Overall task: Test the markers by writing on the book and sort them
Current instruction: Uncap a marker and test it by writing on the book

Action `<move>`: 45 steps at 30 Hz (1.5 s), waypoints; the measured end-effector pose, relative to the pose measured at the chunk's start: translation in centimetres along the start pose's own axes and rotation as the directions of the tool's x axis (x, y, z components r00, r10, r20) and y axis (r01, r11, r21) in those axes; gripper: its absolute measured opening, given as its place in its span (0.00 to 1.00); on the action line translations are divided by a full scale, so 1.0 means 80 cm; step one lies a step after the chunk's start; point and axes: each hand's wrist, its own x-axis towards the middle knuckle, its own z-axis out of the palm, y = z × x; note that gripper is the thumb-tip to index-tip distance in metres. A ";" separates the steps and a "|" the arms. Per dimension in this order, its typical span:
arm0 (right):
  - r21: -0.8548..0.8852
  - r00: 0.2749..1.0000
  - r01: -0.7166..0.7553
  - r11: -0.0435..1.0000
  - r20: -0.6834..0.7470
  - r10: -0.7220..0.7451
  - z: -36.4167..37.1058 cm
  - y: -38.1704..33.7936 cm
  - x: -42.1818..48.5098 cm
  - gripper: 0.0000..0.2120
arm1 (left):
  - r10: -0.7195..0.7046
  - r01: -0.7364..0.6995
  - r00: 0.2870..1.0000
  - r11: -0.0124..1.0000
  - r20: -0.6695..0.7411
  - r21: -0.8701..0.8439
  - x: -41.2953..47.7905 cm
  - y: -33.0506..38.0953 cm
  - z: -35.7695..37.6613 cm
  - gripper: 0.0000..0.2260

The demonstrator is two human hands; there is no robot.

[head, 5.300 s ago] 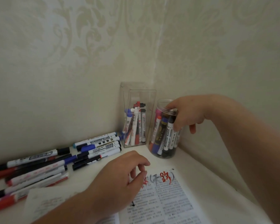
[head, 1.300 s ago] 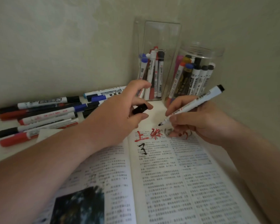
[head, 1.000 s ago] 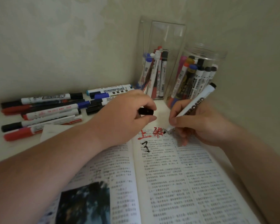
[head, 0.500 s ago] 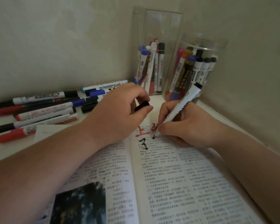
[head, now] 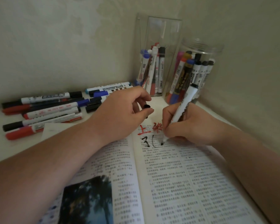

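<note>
**Black ink now follows the marker (head: 187,97) across the book (head: 176,175).**

The right grip (head: 192,126), fingers curled round the marker, has dropped below the red characters since half a second ago. A fresh black stroke (head: 154,143) lies just left of the tip. The marker writes, so it probably sorts as working. The left grip (head: 120,113), just beside, pinches the black cap (head: 146,106); the jar (head: 200,49) stands beyond.

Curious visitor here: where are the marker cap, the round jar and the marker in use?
marker cap (head: 146,106): head view, its black end.
round jar (head: 202,46): head view, its clear rim.
marker in use (head: 187,98): head view, its white barrel.
</note>
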 end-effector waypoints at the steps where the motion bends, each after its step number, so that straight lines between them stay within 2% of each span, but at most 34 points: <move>1: 0.027 0.998 0.020 0.999 -0.056 -0.019 -0.004 0.002 0.001 0.06 | 0.000 0.000 1.000 1.000 0.016 -0.003 -0.001 0.000 0.000 0.09; 4: 0.148 0.985 0.079 0.986 -0.161 -0.055 -0.013 0.010 0.003 0.07 | 0.007 -0.005 0.997 1.000 0.075 -0.027 -0.003 0.000 0.000 0.12; 11: 0.160 0.997 0.062 0.985 -0.044 -0.056 -0.013 0.014 0.003 0.02 | -0.003 -0.012 0.979 0.997 0.202 0.075 -0.001 -0.003 -0.001 0.13; 15: 0.211 0.993 0.103 0.972 -0.077 -0.088 -0.023 0.018 0.004 0.01 | -0.008 -0.012 0.975 0.996 0.223 0.089 -0.001 -0.002 -0.001 0.13; 18: 0.182 0.994 0.089 0.979 -0.081 -0.075 -0.029 0.020 0.007 0.04 | -0.012 -0.016 0.969 0.994 0.245 0.111 0.000 -0.004 -0.001 0.16; 24: 0.108 0.998 0.066 0.992 -0.030 -0.063 -0.031 0.021 0.008 0.02 | -0.036 -0.002 0.972 0.987 0.234 0.160 0.003 -0.009 -0.001 0.15; 27: 0.092 0.998 0.060 0.994 0.016 -0.062 -0.027 0.017 0.008 0.03 | -0.030 0.003 0.977 0.992 0.211 0.129 0.004 -0.009 0.000 0.13; 30: 0.116 0.998 0.032 0.993 0.042 -0.037 -0.024 0.016 0.007 0.08 | -0.022 0.001 0.978 0.995 0.206 0.102 0.004 -0.008 0.002 0.13; 33: 0.117 0.997 0.018 0.993 0.078 -0.027 -0.023 0.015 0.004 0.06 | -0.017 -0.005 0.974 0.995 0.227 0.095 0.003 -0.006 0.002 0.13; 39: 0.121 0.999 0.031 0.992 0.029 -0.035 -0.016 0.013 0.003 0.03 | 0.004 -0.024 0.978 0.995 0.210 0.092 0.002 -0.003 0.000 0.15; 45: 0.060 0.999 -0.007 0.998 -0.037 0.009 -0.013 0.012 0.001 0.04 | 0.011 -0.045 0.967 0.991 0.255 0.128 0.002 -0.007 -0.002 0.13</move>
